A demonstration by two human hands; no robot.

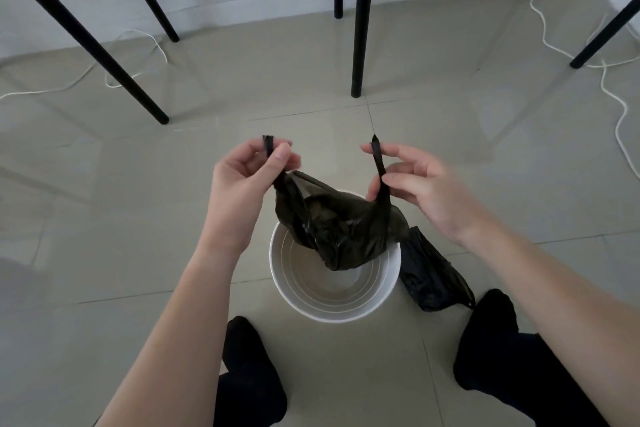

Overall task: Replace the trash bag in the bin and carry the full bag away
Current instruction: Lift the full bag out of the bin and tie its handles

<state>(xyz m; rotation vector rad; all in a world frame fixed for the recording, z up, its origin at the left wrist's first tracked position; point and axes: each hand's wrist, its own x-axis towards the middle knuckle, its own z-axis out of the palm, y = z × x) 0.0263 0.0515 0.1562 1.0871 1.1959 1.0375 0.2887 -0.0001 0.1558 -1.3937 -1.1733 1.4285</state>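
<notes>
Holding a black bag [339, 229] over the bin [277, 274], we pinch one handle in each hand. Our left hand [242, 177] has its handle [268, 146] between thumb and curled fingers, up and left of the bin. Our right hand [426, 187] pinches the other handle [378, 159] between thumb and fingers, the remaining fingers loosely spread, up and right of the bin. The bag hangs between them with its mouth open, its bottom dipping inside the bin's far rim. The bin is white and round, on a tiled floor. A second bag [429, 277], black and crumpled, lies just right of the bin. Our feet [249, 357] in black socks stand on the bin's near side. Beyond the bin stand black table legs [360, 28], with white cords [620, 114] trailing at far left and far right.
</notes>
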